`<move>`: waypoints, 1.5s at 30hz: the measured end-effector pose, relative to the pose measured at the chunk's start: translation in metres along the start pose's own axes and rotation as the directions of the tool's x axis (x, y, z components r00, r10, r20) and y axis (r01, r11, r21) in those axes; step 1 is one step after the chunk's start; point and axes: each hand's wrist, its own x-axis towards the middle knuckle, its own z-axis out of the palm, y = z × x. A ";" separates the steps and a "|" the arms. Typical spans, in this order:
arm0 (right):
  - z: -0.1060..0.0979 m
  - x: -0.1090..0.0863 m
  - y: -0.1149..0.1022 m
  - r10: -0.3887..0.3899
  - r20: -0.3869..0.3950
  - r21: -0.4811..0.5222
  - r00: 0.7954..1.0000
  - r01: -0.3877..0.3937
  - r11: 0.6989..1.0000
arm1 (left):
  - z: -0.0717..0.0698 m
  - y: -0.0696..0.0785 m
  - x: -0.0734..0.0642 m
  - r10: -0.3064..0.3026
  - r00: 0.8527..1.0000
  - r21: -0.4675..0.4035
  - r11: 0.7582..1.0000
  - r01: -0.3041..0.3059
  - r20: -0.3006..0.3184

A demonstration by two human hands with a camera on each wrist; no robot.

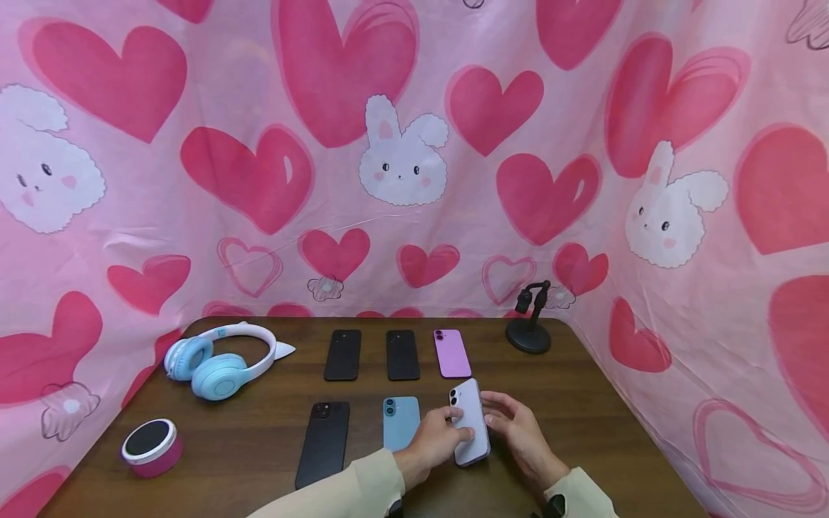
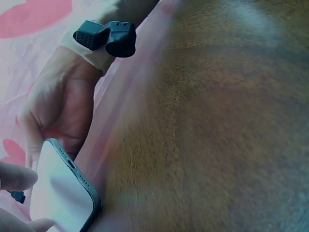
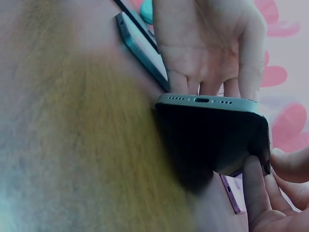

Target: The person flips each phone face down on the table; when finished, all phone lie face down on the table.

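A pale lavender phone (image 1: 470,424) is tilted between both hands, its camera side up in the head view. My left hand (image 1: 432,440) holds it from the left, thumb and a finger on its back. At its right edge, my right hand (image 1: 518,435) grips with thumb and fingertips. In the right wrist view the phone's dark screen (image 3: 207,135) shows, with one right finger (image 3: 256,186) over it. Its charging-port edge (image 2: 72,164) faces the left wrist camera. A light blue phone (image 1: 400,423) lies just left, partly covered by my left hand.
Dark phones lie at front left (image 1: 324,442), back left (image 1: 342,355) and back middle (image 1: 403,355). A pink phone (image 1: 452,352) lies behind the held one. Blue-and-white headphones (image 1: 223,374), a pink round container (image 1: 152,447) and a black stand (image 1: 529,334) also sit on the wooden table (image 1: 583,410).
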 end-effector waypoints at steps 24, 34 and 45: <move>0.003 0.003 0.007 -0.033 -0.132 -0.272 0.991 -0.005 0.962 | -0.004 -0.001 -0.002 -0.007 1.000 0.018 1.000 0.007 -0.018; 0.000 0.006 0.008 -0.045 -0.095 -0.364 0.994 0.008 0.931 | -0.007 -0.002 -0.001 0.033 0.999 0.032 0.999 -0.032 -0.032; 0.003 0.006 0.009 -0.036 -0.089 -0.478 0.995 -0.011 0.878 | -0.008 -0.001 -0.002 0.015 1.000 0.013 1.000 -0.015 -0.024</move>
